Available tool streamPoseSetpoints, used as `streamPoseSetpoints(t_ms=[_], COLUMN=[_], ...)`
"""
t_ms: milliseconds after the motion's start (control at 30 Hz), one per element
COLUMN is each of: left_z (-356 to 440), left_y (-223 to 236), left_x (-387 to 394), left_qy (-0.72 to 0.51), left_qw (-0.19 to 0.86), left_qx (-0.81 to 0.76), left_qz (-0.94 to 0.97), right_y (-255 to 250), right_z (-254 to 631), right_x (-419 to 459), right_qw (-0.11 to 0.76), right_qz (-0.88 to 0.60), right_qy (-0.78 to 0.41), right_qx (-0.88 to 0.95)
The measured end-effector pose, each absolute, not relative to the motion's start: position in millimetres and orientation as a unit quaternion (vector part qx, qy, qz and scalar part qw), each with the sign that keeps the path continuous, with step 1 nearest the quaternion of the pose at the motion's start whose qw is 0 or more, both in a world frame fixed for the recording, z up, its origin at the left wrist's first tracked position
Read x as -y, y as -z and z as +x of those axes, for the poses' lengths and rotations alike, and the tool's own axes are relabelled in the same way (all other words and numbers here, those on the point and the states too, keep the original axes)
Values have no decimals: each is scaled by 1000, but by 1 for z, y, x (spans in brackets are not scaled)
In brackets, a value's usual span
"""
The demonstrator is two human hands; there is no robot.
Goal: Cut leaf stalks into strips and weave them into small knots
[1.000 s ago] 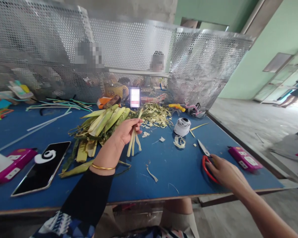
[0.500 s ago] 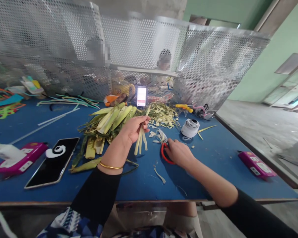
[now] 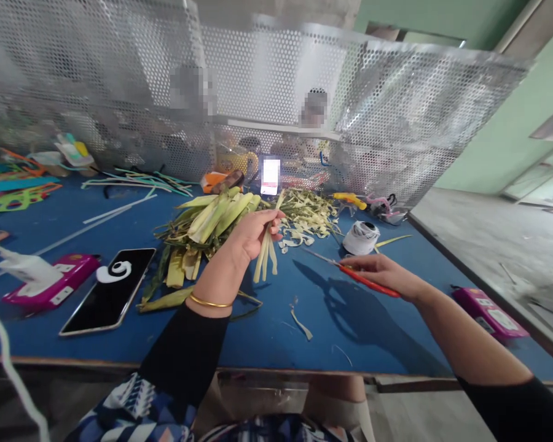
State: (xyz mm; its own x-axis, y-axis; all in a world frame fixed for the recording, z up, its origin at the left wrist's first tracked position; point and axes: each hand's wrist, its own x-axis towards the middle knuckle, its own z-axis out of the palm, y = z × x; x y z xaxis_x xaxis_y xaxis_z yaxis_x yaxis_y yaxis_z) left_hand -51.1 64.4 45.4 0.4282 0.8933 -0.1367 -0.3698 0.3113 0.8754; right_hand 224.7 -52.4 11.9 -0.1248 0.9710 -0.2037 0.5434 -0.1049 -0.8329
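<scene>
Pinched in my left hand (image 3: 257, 233) is a small bundle of pale corn husk strips (image 3: 268, 261), their ends hanging down and fanned out. My right hand (image 3: 387, 273) grips red-handled scissors (image 3: 368, 282) above the table, with the blades pointing left toward the strips but apart from them. Just beyond my left hand lies a pile of green-yellow corn husks (image 3: 212, 221). A heap of shredded husk (image 3: 308, 212) spreads behind the strips. Behind my right hand stands a spool of white thread (image 3: 361, 237).
On the left are a phone (image 3: 110, 294), a magenta power strip (image 3: 55, 279) and a white cable (image 3: 4, 356). Another magenta power strip (image 3: 491, 313) lies at the right edge. A hot glue gun (image 3: 349, 200) rests near the perforated metal screen (image 3: 267, 73). People sit behind the screen.
My right hand has lifted the scissors off the table and moved right with them. My left hand keeps its hold on the husk strips. The view has shifted slightly.
</scene>
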Motion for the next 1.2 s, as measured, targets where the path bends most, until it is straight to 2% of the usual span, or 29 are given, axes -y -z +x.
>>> streamPoseSetpoints(t_ms=[200,333,433,633,700,800,1033,1200], left_z=[-48,-53,-61,-71,-70,-69,-66,-64], left_y=[-41,-44,-51,-60,-58,-55,-51,-54], left_x=[-66,-68,-70,-70,-70,-72,-75,-71], left_qy=[-427,-432,-442,-465,-465,-461,-457,-457], left_qw=[739,737,741,741,741,744,745,749], left_qx=[-339,-347,-333,-318,-317,-313,-311,-312], left_qz=[396,386,380,366,366,369,374,365], right_y=[-15,-11,-5,7,11,13,-19,-40], right_z=[230,221,222,209,197,184,196,218], right_x=[100,80,48,-27,-51,-80,-79,-31], right_qw=[113,66,129,257,335,375,341,255], right_qz=[-499,-479,-510,-615,-651,-658,-592,-616], right_qy=[-593,-576,-526,-493,-459,-451,-558,-543], right_qx=[622,659,668,560,503,473,472,511])
